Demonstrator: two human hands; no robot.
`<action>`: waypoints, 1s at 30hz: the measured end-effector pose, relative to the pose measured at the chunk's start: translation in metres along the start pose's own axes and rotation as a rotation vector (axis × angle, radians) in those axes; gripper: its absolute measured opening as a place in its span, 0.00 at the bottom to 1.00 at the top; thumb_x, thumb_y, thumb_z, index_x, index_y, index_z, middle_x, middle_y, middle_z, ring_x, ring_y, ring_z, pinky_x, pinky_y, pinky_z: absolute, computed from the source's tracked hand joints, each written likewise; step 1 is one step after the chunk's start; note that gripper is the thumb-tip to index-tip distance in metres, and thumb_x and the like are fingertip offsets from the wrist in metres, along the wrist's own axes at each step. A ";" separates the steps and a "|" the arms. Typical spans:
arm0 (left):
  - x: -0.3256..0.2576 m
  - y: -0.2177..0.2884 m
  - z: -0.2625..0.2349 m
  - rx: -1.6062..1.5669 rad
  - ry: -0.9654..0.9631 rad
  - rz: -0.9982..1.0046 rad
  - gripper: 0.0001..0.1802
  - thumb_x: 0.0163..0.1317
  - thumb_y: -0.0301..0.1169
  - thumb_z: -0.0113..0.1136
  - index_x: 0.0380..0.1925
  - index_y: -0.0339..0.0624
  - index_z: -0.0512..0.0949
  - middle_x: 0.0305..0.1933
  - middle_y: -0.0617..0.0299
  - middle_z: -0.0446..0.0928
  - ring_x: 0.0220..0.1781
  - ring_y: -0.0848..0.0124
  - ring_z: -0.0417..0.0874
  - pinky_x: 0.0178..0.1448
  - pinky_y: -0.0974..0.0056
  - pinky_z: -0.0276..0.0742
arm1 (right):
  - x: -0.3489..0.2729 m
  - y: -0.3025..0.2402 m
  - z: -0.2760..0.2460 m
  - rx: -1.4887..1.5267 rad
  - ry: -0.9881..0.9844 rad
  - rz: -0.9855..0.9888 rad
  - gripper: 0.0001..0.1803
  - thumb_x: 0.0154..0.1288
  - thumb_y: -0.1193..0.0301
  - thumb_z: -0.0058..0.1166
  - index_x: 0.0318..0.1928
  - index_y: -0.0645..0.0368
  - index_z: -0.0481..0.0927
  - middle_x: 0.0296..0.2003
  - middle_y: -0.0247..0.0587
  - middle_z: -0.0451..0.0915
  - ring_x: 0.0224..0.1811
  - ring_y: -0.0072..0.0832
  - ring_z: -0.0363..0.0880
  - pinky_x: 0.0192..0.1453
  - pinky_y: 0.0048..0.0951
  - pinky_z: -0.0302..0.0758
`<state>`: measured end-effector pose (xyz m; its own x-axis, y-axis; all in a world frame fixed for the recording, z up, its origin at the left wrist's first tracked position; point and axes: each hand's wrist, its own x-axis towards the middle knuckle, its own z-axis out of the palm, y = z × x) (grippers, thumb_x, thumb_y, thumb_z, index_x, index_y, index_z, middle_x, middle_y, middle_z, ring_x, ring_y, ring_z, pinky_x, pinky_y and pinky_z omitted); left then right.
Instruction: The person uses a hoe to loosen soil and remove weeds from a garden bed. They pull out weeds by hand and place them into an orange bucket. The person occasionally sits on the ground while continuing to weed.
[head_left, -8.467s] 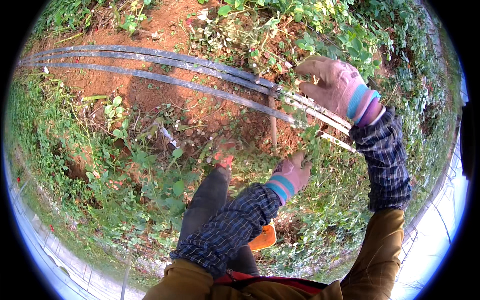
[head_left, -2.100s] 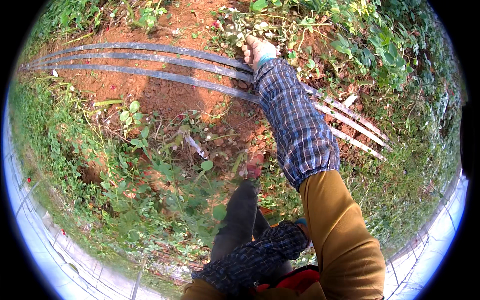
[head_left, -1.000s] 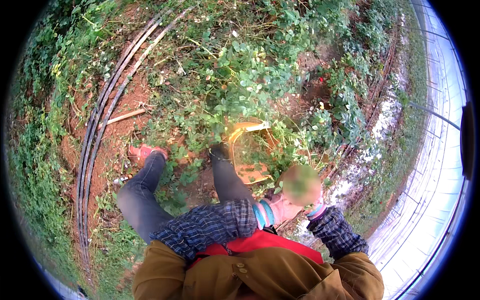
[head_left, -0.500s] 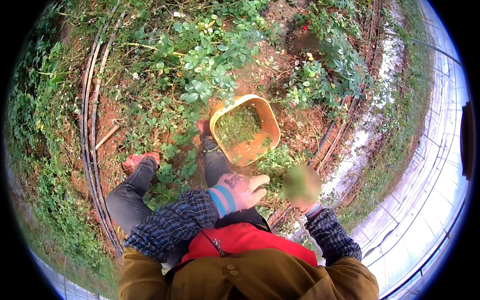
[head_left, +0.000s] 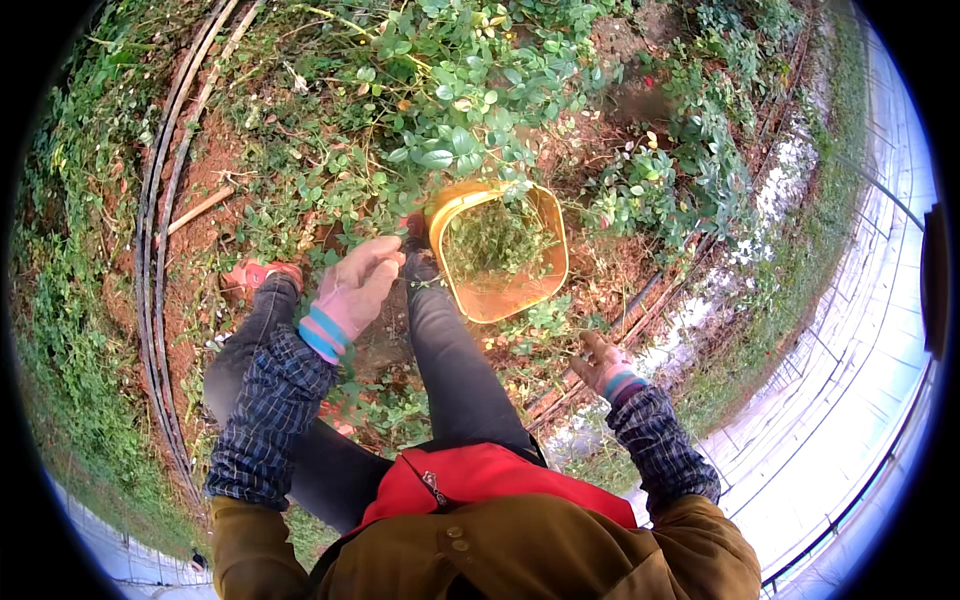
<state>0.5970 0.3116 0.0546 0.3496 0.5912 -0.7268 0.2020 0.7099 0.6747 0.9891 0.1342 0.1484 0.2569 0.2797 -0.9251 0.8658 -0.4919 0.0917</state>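
Observation:
A yellow bucket (head_left: 558, 262) leans in front of my legs, with pulled green weeds (head_left: 497, 238) inside it. My left hand (head_left: 355, 288), in a pale pink glove with a blue-striped cuff, hovers left of the bucket above my lower leg. Its fingers stretch out with the thumb a little apart, and I see nothing held. To the bucket's lower right is my right hand (head_left: 604, 366), in a matching glove. Its fingers are spread and slightly bent near low weeds (head_left: 545, 325), apparently without anything in them.
Leafy bushes (head_left: 450, 95) grow just beyond the bucket, and more (head_left: 690, 165) stand to the right. Dark hoses (head_left: 160, 200) run along the left, near a short stick (head_left: 200, 210). White plastic sheeting (head_left: 830, 390) curves along the right side.
My left hand has swung left, away from the front of my body. The right hand, hidden behind a round blur before, now shows. More weeds lie in the bucket.

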 end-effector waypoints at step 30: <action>-0.017 -0.037 -0.146 0.218 0.094 0.239 0.15 0.62 0.42 0.50 0.35 0.49 0.83 0.37 0.59 0.83 0.41 0.59 0.84 0.43 0.57 0.79 | 0.207 -0.770 0.138 -1.022 0.124 -0.887 0.17 0.63 0.62 0.56 0.48 0.58 0.79 0.39 0.46 0.83 0.42 0.39 0.82 0.47 0.38 0.77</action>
<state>0.4497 0.3310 0.0233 0.3271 0.7711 -0.5462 0.3188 0.4541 0.8320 0.3167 0.4571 -0.1640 -0.5591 0.2784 -0.7810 0.6738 0.7015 -0.2323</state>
